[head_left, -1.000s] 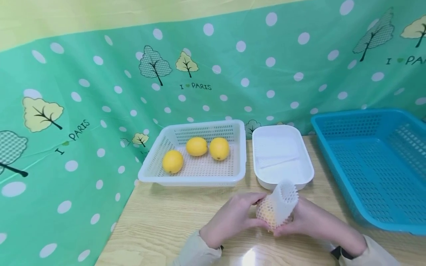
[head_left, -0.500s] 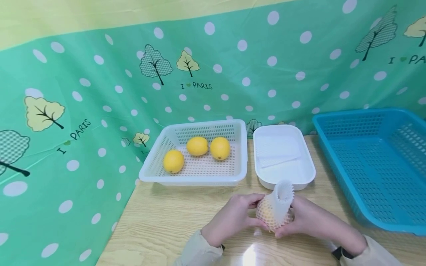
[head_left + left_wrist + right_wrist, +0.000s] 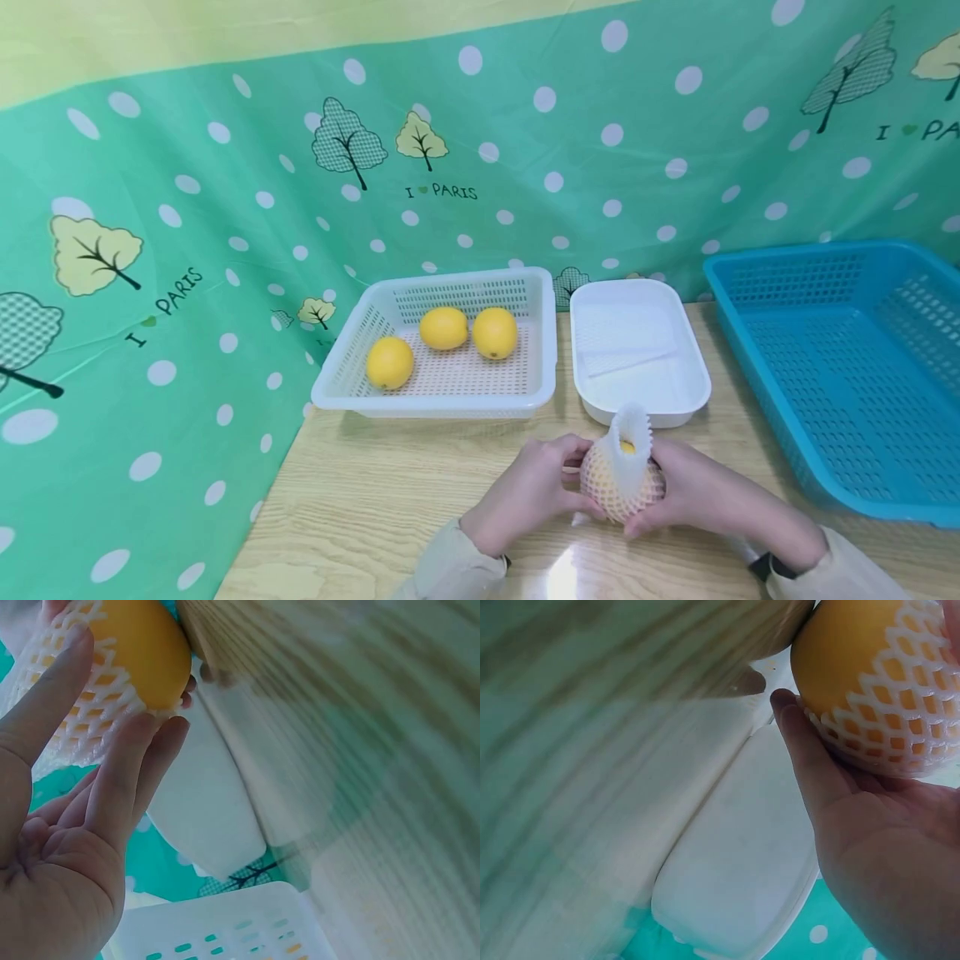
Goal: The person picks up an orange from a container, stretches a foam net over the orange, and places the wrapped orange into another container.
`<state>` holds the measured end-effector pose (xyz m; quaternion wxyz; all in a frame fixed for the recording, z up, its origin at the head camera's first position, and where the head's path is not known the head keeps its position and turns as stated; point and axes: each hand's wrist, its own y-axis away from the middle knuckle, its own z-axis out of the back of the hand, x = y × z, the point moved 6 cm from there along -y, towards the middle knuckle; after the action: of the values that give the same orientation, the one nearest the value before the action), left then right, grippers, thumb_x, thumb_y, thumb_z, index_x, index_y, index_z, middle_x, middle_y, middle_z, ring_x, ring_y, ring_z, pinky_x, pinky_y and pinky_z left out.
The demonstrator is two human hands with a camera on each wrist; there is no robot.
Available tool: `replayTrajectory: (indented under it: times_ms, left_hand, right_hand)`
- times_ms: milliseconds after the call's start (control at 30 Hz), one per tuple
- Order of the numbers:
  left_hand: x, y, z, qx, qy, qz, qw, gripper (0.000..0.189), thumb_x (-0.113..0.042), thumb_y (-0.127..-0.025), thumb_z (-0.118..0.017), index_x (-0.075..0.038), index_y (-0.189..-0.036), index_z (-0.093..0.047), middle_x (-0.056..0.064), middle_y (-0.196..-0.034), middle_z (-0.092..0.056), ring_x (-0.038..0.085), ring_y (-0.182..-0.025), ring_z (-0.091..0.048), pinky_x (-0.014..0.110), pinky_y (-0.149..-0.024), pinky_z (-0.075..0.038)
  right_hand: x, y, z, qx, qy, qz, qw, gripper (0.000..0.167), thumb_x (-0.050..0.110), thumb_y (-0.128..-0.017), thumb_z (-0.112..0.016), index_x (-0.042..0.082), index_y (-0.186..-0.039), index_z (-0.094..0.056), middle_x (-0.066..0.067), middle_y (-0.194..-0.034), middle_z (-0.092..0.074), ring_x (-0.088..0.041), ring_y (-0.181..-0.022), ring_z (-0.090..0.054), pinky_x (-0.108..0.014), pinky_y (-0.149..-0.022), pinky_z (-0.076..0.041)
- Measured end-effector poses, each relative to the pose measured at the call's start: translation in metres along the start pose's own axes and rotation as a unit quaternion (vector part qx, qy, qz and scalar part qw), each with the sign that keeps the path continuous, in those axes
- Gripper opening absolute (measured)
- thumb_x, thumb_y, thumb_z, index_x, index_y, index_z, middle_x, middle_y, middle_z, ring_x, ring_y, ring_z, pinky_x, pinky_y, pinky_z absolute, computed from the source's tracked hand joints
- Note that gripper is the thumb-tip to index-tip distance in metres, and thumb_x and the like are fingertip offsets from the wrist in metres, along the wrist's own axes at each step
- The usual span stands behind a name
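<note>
A smooth yellow fruit [image 3: 154,652] sits inside a white foam fruit net [image 3: 624,487] low over the table. The net's loose upper end stands up like a collar, and a bit of yellow shows through its opening in the head view. Bare skin of the fruit sticks out of the net's lower end in both wrist views. My left hand [image 3: 536,483] grips the netted fruit from the left, thumb on the mesh and fingertips at the net's lower edge. From the other side my right hand [image 3: 678,487] holds it, fingers reaching under the fruit.
Three yellow fruits lie in a white slotted basket [image 3: 442,404] at the back left. Beside it stands a white tub [image 3: 678,392] with flat foam nets [image 3: 626,346] inside. A big blue basket [image 3: 795,417] occupies the right side. A patterned green cloth [image 3: 525,167] hangs behind.
The net's upper end has tipped from leaning right to nearly upright and spread wider, now showing yellow inside. Both hands keep their hold on the netted fruit, hardly shifting.
</note>
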<state>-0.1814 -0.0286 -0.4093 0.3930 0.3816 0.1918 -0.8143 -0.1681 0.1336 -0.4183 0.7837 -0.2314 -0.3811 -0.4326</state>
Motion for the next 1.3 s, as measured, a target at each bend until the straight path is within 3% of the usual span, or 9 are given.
replayTrajectory:
  times_ms: [267,433,533,600,733,933,1300]
  left_hand:
    - [0.004,-0.002,-0.004,0.013,-0.034,0.011,0.9993,0.057,-0.022,-0.070,-0.088,-0.008,-0.119,-0.063,0.001,-0.118,-0.071,0.001,-0.099,-0.067,0.011,-0.083,-0.053]
    - [0.004,-0.001,-0.005,0.010,-0.059,0.002,0.9982,0.053,-0.032,-0.073,-0.087,-0.012,-0.117,-0.064,-0.006,-0.111,-0.072,-0.005,-0.094,-0.064,0.010,-0.081,-0.052]
    - [0.004,0.000,-0.003,0.003,-0.081,-0.004,0.9967,0.055,-0.039,-0.074,-0.085,-0.016,-0.119,-0.064,-0.010,-0.110,-0.071,-0.006,-0.094,-0.062,0.010,-0.081,-0.051]
    - [0.003,0.001,0.001,-0.002,-0.088,-0.001,0.9961,0.058,-0.043,-0.074,-0.084,-0.019,-0.122,-0.064,-0.011,-0.112,-0.070,-0.003,-0.096,-0.063,0.012,-0.082,-0.052]
    - [0.000,0.004,0.010,-0.020,-0.067,-0.002,0.9976,0.064,-0.045,-0.075,-0.084,-0.020,-0.129,-0.062,-0.009,-0.122,-0.068,0.003,-0.100,-0.065,0.016,-0.083,-0.054]
    - [-0.006,0.004,0.014,-0.028,-0.016,-0.047,0.9984,0.061,-0.027,-0.077,-0.085,-0.014,-0.132,-0.061,-0.004,-0.128,-0.066,0.000,-0.103,-0.065,0.013,-0.086,-0.053]
    - [0.005,0.003,0.010,-0.020,0.056,-0.002,0.9982,0.056,-0.020,-0.072,-0.088,-0.012,-0.122,-0.067,-0.003,-0.119,-0.070,0.002,-0.102,-0.066,0.014,-0.085,-0.054]
  right_hand:
    - [0.002,0.004,0.002,0.009,0.009,0.005,0.9999,0.090,0.049,-0.065,-0.087,0.005,-0.134,-0.050,-0.002,-0.125,-0.062,-0.014,-0.111,-0.060,-0.028,-0.096,-0.052]
    - [0.008,0.014,0.013,-0.002,0.023,-0.020,0.9995,0.095,0.056,-0.072,-0.080,0.013,-0.145,-0.038,-0.008,-0.138,-0.053,-0.027,-0.120,-0.057,-0.045,-0.097,-0.053]
    - [0.012,0.017,0.022,-0.019,0.042,-0.021,0.9987,0.088,0.059,-0.075,-0.075,0.014,-0.144,-0.044,-0.009,-0.138,-0.055,-0.029,-0.115,-0.060,-0.050,-0.091,-0.055]
    - [0.013,0.016,0.025,-0.025,0.047,-0.016,0.9984,0.082,0.058,-0.077,-0.074,0.013,-0.140,-0.050,-0.009,-0.135,-0.059,-0.028,-0.111,-0.063,-0.045,-0.088,-0.057]
    - [0.013,0.009,0.025,-0.023,0.025,-0.007,0.9994,0.072,0.055,-0.078,-0.075,0.012,-0.132,-0.058,-0.005,-0.129,-0.062,-0.025,-0.112,-0.063,-0.033,-0.085,-0.059]
    - [0.010,0.002,0.019,-0.014,-0.016,-0.018,0.9996,0.066,0.048,-0.074,-0.081,0.012,-0.127,-0.061,-0.003,-0.125,-0.064,-0.024,-0.112,-0.064,-0.034,-0.088,-0.058]
    - [0.003,-0.002,0.011,0.002,-0.043,-0.043,0.9982,0.069,0.038,-0.069,-0.088,0.006,-0.124,-0.062,-0.011,-0.124,-0.065,-0.034,-0.114,-0.063,-0.037,-0.087,-0.059]
